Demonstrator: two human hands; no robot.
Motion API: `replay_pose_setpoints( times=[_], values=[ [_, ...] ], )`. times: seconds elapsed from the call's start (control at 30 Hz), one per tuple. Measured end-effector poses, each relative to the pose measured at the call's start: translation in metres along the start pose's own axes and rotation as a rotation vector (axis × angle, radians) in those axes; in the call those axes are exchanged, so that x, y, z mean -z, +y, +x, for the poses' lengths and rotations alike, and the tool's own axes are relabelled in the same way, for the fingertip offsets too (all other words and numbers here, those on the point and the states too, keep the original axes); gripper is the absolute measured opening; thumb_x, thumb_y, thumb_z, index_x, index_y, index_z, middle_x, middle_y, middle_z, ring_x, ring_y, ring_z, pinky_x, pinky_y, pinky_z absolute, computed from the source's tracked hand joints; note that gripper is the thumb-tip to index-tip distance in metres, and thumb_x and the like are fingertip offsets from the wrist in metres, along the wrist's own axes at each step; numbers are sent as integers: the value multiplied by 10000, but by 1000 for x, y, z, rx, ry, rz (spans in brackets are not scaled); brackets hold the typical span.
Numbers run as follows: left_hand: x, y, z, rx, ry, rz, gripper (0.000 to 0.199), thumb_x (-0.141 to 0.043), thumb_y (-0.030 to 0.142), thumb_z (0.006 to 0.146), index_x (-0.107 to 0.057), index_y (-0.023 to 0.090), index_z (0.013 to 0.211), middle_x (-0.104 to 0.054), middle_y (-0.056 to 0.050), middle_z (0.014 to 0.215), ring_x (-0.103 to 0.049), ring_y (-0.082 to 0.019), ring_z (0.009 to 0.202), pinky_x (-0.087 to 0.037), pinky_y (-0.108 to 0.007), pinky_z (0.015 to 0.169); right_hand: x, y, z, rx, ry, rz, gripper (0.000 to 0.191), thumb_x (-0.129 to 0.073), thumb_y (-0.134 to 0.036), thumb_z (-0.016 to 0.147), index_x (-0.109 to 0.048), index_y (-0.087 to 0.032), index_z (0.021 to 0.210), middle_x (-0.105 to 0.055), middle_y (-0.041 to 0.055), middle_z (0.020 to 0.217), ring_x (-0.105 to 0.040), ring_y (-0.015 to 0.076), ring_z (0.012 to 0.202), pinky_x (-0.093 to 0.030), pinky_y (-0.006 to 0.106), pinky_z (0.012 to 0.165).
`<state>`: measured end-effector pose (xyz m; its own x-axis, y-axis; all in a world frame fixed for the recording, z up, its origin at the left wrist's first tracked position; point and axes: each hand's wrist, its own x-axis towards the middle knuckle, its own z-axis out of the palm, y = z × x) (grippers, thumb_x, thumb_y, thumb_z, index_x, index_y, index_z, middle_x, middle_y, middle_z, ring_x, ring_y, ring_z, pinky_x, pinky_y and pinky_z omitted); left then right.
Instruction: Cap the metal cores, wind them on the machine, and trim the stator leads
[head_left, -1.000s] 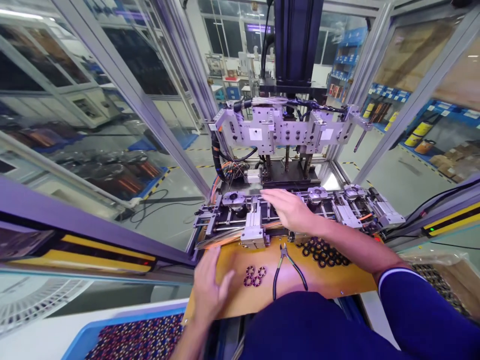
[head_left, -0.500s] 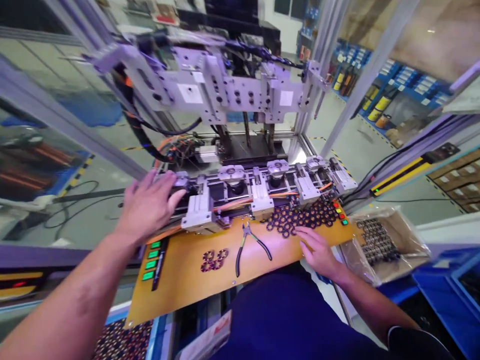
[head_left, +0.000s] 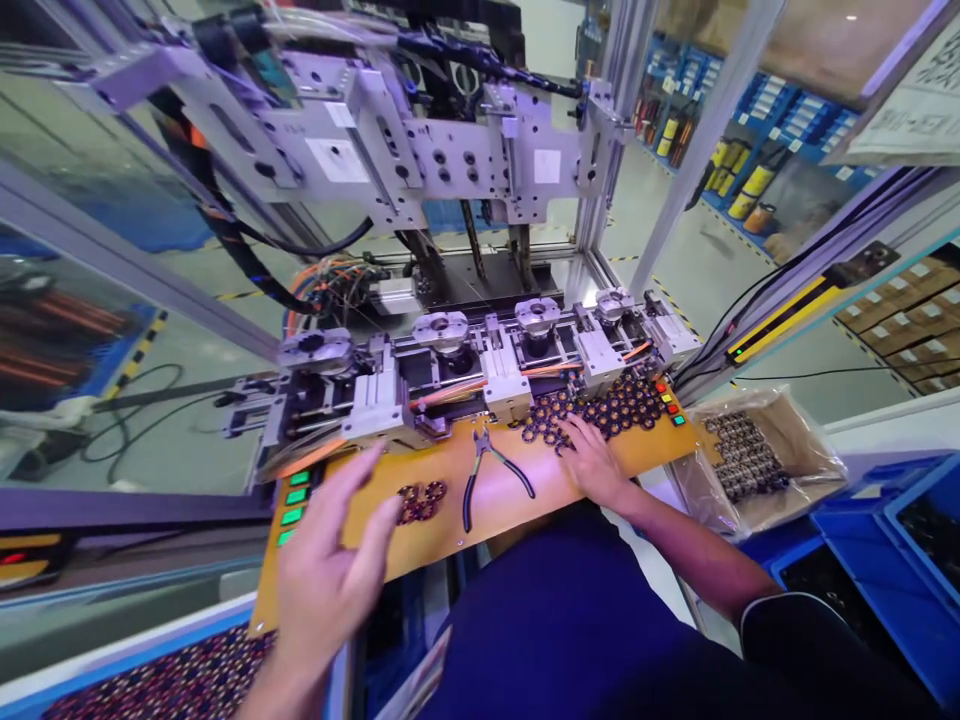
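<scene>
My left hand [head_left: 330,550] hovers over the left part of the tan board [head_left: 360,580], thumb and fingers apart, with nothing in it. Just right of its thumb lie several small reddish ring-shaped parts [head_left: 421,502] in a cluster. My right hand [head_left: 592,460] rests at the near edge of a spread of dark ring-shaped parts [head_left: 630,408]; its fingers touch the rings, and whether they pinch one is hidden. Between the hands lie cutting pliers [head_left: 491,470] with black handles, jaws pointing away from me.
Behind the board stands a row of metal fixtures [head_left: 442,330] under a large machine head [head_left: 450,160]. Green buttons [head_left: 294,500] line the board's left side. A plastic-lined box [head_left: 750,455] of metal parts sits at right. A blue-edged tray [head_left: 172,670] of rings is lower left.
My left hand has come off the leftmost fixture and moved down toward me over the board. My right hand has moved left and forward onto the dark rings.
</scene>
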<state>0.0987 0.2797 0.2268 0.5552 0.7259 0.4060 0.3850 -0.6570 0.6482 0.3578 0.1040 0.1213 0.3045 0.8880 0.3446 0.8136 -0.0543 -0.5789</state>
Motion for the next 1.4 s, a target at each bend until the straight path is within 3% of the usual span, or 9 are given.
replay_pose_setpoints(
  times=[0.2,0.3,0.43,0.67,0.8,1.0,1.17,1.27,1.4],
  values=[
    [-28,24,-23,127,-347,-370,500,-600,493,900,-671,157,1262,-781,-123,1106,-755,-251,953,-609,-379,880,17,-82,25,176,32,281,80,-677,-255,913,-737,-223,955,-630,110,1325,-554,235,1297,-481,452,1098],
    [-23,33,-23,138,-313,-457,416,-618,491,897,-744,178,1141,-793,-106,1077,-759,-244,943,-608,-370,888,23,-115,34,216,72,470,69,-691,-272,909,-733,-239,952,-633,99,1326,-610,220,1222,-499,424,1076],
    [-15,36,-26,61,-183,-389,326,-658,451,888,-767,207,1074,-806,-80,1001,-761,-229,877,-613,-370,878,26,-130,43,167,7,710,84,-687,-271,909,-716,-221,970,-636,114,1317,-664,202,1120,-549,369,989],
    [-22,23,-30,-111,8,-228,244,-699,337,884,-729,206,1087,-793,-64,998,-754,-215,901,-614,-341,862,18,-132,58,54,-119,799,116,-645,-276,940,-708,-179,926,-693,131,1184,-682,195,1100,-544,360,984],
    [-31,-15,-44,-67,46,-176,449,-748,329,839,-644,212,1260,-767,-84,1100,-740,-227,955,-593,-372,916,21,-124,80,125,-201,719,162,-641,-286,943,-724,-158,888,-712,127,1124,-699,190,1046,-564,341,928],
    [-61,-95,-72,179,233,-19,534,-647,431,890,-552,178,1351,-722,-149,1167,-701,-284,1045,-551,-476,968,39,-88,186,322,-208,440,82,-673,-179,887,-744,-149,858,-711,104,1051,-676,188,973,-535,365,933],
    [-81,-125,-81,263,248,30,599,-561,491,915,-491,149,1402,-671,-197,1260,-640,-348,1174,-480,-564,1039,23,-59,286,399,-255,145,97,-650,-59,858,-707,-122,809,-696,103,1055,-655,201,993,-506,404,962],
    [-84,-130,-83,282,226,26,604,-565,498,905,-492,162,1402,-667,-178,1272,-624,-337,1205,-473,-527,1062,6,-50,313,451,-334,15,41,-669,-148,900,-673,-122,869,-688,63,1083,-650,193,1007,-528,410,937],
    [-84,-132,-85,309,217,19,593,-565,498,902,-509,159,1385,-660,-173,1283,-618,-323,1211,-468,-498,1072,-2,-42,318,486,-399,-104,115,-638,-237,949,-660,-127,924,-675,60,1108,-638,200,1047,-523,424,952]
  ],
)
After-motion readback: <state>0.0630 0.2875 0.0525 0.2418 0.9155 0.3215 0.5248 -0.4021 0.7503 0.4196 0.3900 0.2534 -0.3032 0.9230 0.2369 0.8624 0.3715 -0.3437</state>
